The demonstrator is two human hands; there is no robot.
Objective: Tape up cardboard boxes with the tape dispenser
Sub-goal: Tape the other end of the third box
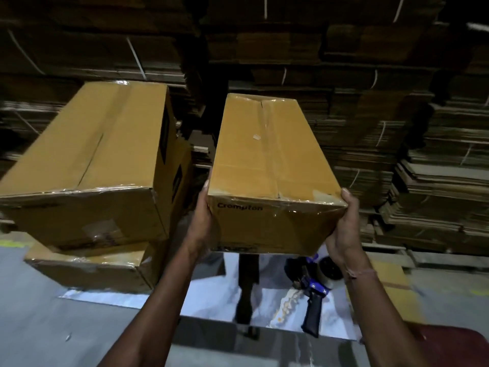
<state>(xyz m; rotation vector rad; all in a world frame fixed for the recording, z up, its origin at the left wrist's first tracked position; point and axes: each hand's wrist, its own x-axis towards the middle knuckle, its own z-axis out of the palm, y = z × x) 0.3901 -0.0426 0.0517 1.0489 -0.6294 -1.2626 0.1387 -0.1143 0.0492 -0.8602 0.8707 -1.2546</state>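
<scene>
Stacks of flattened cardboard (370,83), tied with pale strapping, are filling the dim background from 10 to 2 o'clock above a grey floor (39,327). At 9 o'clock, a taped box (87,154) is resting tilted on a lower box (90,268). Near centre, the left hand (202,218) is gripping the near left corner of a held box (270,165), thumb on the top edge, while the right hand (341,229) is curling round its near right corner; both are lifting it clear of the floor. At 5 o'clock, the tape dispenser (315,284) is lying on a pale sheet (211,298), below the held box, beside the right wrist.
</scene>
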